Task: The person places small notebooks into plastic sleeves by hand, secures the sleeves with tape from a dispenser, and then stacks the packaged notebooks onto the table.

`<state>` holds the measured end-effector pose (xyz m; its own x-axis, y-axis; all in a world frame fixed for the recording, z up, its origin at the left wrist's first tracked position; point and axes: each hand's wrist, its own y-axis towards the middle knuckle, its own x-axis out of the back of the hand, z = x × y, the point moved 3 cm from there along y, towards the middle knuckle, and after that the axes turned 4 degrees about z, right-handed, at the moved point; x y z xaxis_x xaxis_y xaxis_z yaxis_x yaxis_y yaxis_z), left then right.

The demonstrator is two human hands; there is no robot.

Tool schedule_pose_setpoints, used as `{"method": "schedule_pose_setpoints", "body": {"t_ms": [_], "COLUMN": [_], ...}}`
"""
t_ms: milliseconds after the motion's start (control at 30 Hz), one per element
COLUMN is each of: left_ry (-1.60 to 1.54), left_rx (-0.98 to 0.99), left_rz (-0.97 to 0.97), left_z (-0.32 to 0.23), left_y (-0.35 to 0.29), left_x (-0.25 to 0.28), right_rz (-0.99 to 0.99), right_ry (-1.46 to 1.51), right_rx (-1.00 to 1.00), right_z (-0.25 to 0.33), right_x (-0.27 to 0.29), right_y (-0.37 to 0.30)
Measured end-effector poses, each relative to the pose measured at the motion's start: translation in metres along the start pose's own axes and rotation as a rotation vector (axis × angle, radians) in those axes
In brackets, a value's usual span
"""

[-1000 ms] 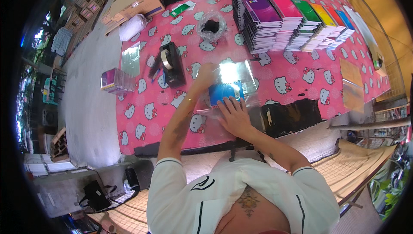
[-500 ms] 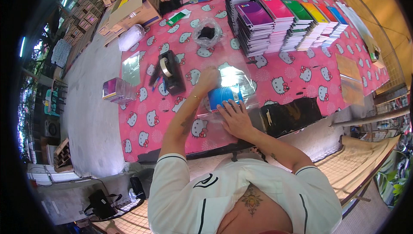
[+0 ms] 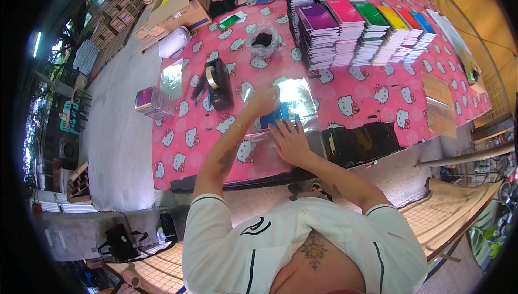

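Note:
A small blue spiral notebook (image 3: 274, 116) lies on the pink patterned tablecloth, inside or under a clear plastic bag (image 3: 308, 103) that shines with glare; I cannot tell which. My left hand (image 3: 264, 99) is closed at the notebook's upper left, fingers curled at the bag's edge; a pinch on the plastic is likely hidden by the knuckles. Spread fingers of my right hand (image 3: 291, 142) rest on the notebook's lower edge. Left of my hands stands a black tape dispenser (image 3: 218, 86) with a roll of tape.
Stacks of colored notebooks (image 3: 324, 37) stand at the far right. A small notebook stack (image 3: 154, 102) sits at the left edge near clear plastic sheets (image 3: 172, 79). Beyond are a crumpled plastic bag (image 3: 264, 40) and an open cardboard box (image 3: 181, 10). Black plastic (image 3: 360, 142) covers the near edge.
My left hand has shifted slightly, and the plastic now covers the notebook with more glare. The right hand stays on the notebook's lower edge. The view has tilted a little.

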<state>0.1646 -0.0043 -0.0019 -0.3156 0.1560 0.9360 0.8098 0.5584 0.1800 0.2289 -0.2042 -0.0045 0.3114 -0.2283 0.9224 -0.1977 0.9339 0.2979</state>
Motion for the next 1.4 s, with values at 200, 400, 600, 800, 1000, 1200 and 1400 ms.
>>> {"method": "schedule_pose_setpoints", "body": {"t_ms": [200, 400, 600, 800, 1000, 1200, 1400], "left_ry": [0.033, -0.01, -0.299, -0.156, -0.083, 0.151, -0.567], "left_rx": [-0.028, 0.182, 0.252, 0.191, 0.162, 0.441, 0.842], "left_rz": [-0.071, -0.192, -0.204, -0.17, -0.171, -0.336, -0.758], "left_z": [-0.05, -0.084, -0.081, -0.087, -0.078, -0.027, 0.117], "left_y": [-0.04, -0.069, -0.071, -0.077, -0.084, -0.144, -0.137], "left_x": [0.009, -0.014, -0.007, -0.013, -0.03, -0.016, 0.064], "right_rz": [0.056, 0.029, 0.125, -0.032, 0.021, 0.064, -0.031], "right_ry": [0.041, -0.162, 0.161, 0.53, -0.252, -0.259, -0.152], "right_rx": [-0.064, 0.013, -0.06, -0.23, 0.093, 0.164, 0.188], "right_z": [-0.006, -0.007, -0.024, -0.049, -0.05, -0.058, -0.057], "right_x": [-0.011, -0.032, -0.013, -0.01, 0.012, 0.016, 0.017], "right_y": [0.002, -0.007, 0.009, 0.007, 0.01, 0.013, 0.012]}}
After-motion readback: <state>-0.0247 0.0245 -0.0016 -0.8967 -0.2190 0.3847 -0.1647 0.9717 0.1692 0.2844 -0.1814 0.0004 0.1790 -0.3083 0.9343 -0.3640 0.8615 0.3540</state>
